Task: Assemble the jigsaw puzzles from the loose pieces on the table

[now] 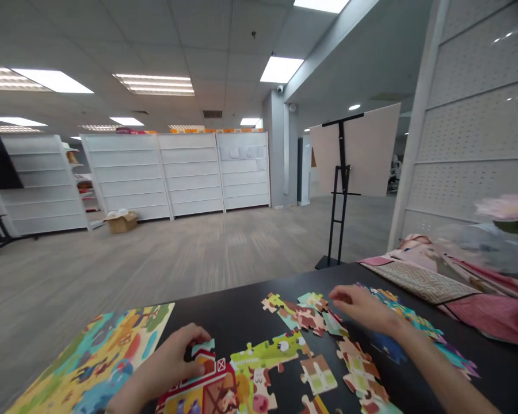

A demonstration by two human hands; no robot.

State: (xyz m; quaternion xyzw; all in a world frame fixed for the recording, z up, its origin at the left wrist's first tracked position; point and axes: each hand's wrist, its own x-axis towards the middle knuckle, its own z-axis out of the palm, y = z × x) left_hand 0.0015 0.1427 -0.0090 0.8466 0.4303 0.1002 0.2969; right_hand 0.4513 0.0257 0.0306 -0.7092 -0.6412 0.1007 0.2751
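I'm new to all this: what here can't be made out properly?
All in the head view:
Joined puzzle: near part cut off by the bottom edge.
Puzzle piece at the left hand: partly covered by that hand.
Pink flower: blurred, cut off by the right edge.
White contents of the cardboard box: too small to identify.

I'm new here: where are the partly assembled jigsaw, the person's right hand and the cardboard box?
Partly assembled jigsaw (265, 354): head view, on its green upper strip.
Right hand (362, 306): head view, on the back of the hand.
Cardboard box (123, 224): head view, on its side wall.
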